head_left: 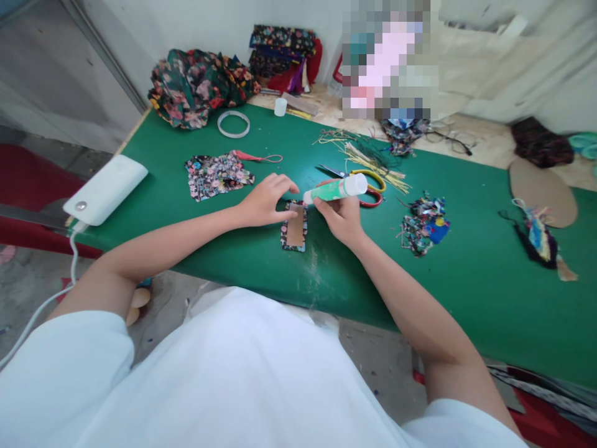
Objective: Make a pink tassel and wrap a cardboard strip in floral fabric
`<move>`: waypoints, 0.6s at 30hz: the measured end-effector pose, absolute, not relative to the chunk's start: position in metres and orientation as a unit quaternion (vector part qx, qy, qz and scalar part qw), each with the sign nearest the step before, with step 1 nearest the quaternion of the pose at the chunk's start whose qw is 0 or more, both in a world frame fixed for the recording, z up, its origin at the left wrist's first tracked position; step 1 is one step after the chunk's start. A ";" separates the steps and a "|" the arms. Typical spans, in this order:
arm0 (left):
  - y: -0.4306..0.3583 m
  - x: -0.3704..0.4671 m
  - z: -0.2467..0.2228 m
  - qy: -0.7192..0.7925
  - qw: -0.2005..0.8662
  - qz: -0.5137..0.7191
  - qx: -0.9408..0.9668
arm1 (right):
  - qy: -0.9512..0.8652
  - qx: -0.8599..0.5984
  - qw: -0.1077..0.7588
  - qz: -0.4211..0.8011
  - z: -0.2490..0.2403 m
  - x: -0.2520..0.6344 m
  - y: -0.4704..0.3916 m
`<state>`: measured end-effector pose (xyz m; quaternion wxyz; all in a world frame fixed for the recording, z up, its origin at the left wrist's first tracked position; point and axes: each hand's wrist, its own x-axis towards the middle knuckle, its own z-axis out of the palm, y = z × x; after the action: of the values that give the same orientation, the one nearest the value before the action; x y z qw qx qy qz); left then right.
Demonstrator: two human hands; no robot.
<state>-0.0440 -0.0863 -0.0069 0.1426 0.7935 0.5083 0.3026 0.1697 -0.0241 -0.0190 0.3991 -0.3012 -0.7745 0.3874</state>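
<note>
A small brown cardboard rectangle on a patterned fabric piece [295,231] lies on the green table [466,292]. My left hand [265,200] rests with its fingertips pressing the upper edge of that piece. My right hand [342,216] grips a green and white glue tube [336,188], held nearly level, with its tip pointing left at the top of the cardboard. The tube's white end points right.
Floral fabric scrap [215,175] lies to the left, a white power bank [106,189] with cable at the table's left edge. Scissors with red and yellow handles [373,186], fabric scraps [424,223], straw strands, a tape ring [233,124] and fabric piles [198,85] sit behind.
</note>
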 end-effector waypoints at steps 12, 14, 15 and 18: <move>-0.091 -0.046 -0.008 0.467 0.011 0.207 0.859 | -0.850 -0.323 0.332 0.250 -0.028 0.169 -0.019; -0.093 -0.044 -0.006 0.468 0.001 0.191 0.863 | -0.853 -0.320 0.326 0.252 -0.027 0.169 -0.019; -0.094 -0.043 -0.005 0.470 0.001 0.181 0.864 | -0.854 -0.318 0.324 0.254 -0.026 0.168 -0.019; -0.099 -0.041 0.001 0.477 0.012 0.152 0.866 | -0.857 -0.310 0.318 0.261 -0.024 0.168 -0.019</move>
<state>-0.0410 -0.0993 0.0012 0.0116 0.8658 0.4766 0.1521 0.1677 -0.0192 -0.0238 0.3180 -0.3104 -0.8571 0.2606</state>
